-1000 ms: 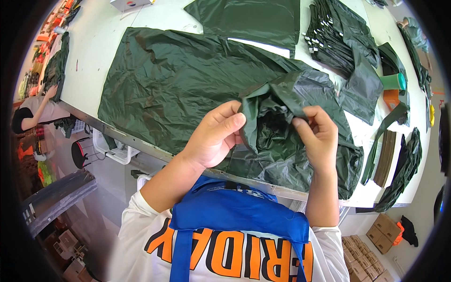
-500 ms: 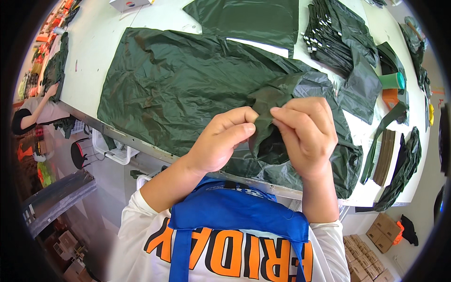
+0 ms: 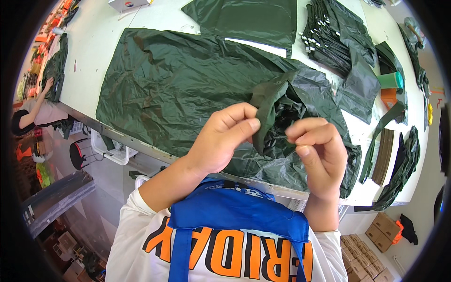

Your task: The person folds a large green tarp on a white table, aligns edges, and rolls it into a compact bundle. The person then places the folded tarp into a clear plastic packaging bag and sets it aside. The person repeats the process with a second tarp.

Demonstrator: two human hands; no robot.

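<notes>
A large dark green raincoat-like garment [image 3: 178,89] lies spread over a white table [image 3: 98,42]. Its bunched-up part [image 3: 277,113] is lifted toward me. My left hand [image 3: 221,141] pinches a folded edge of that bunched fabric between thumb and fingers. My right hand [image 3: 317,150] pinches the fabric from the other side, fingers curled, close to the left hand. Both forearms come up from the lower edge over a blue apron.
A stack of folded dark green pieces [image 3: 333,33] sits at the back right, another flat piece [image 3: 244,19] at the back. Green strips and a green cup [image 3: 390,80] lie at the right edge. Another person [image 3: 33,108] works at far left. Cardboard boxes [image 3: 376,235] stand on the floor.
My hands have drawn slightly apart from each other, holding the bunched fabric open between them. The garment on the table has stayed in place.
</notes>
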